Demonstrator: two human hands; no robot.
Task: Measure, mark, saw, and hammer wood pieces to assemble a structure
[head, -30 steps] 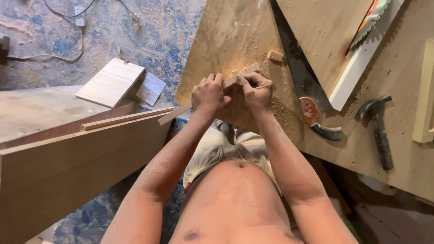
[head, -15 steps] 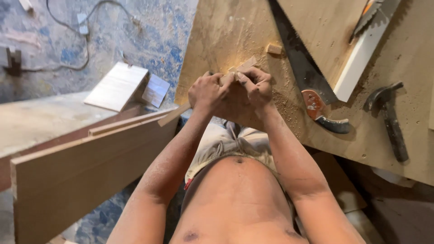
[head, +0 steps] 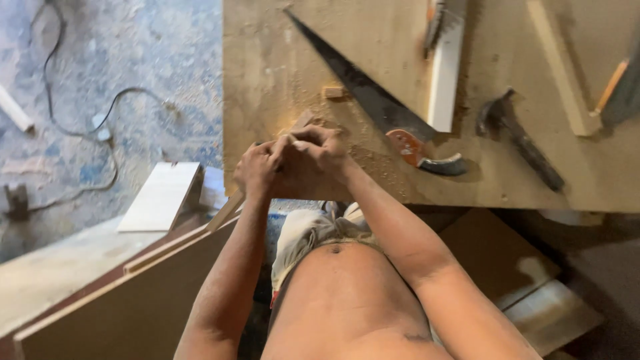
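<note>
Together at the near edge of the tabletop [head: 280, 60], left hand [head: 259, 168] and right hand [head: 319, 155] pressed against each other, fingers [head: 301, 141] of both curled tight around a small wooden piece [head: 303, 121], only its pale tip poking out above the knuckles. Just beyond the hands, a scatter of sawdust [head: 363, 157] on the board. Right of the hands, a handsaw [head: 373, 100] lying slantwise, dark blade running up and away, orange-and-black handle nearest the edge. Beside the blade, a small wooden block [head: 333, 91]. Further right of the saw, a white strip [head: 445, 73], then a hammer [head: 520, 137] lying flat, then a pale wooden slat [head: 560, 67]. Left of the hands and lower down, a light panel [head: 160, 197] resting on stacked boards [head: 133, 293], with a cable [head: 100, 127] snaking over the blue-patterned floor [head: 133, 40] beyond.
</note>
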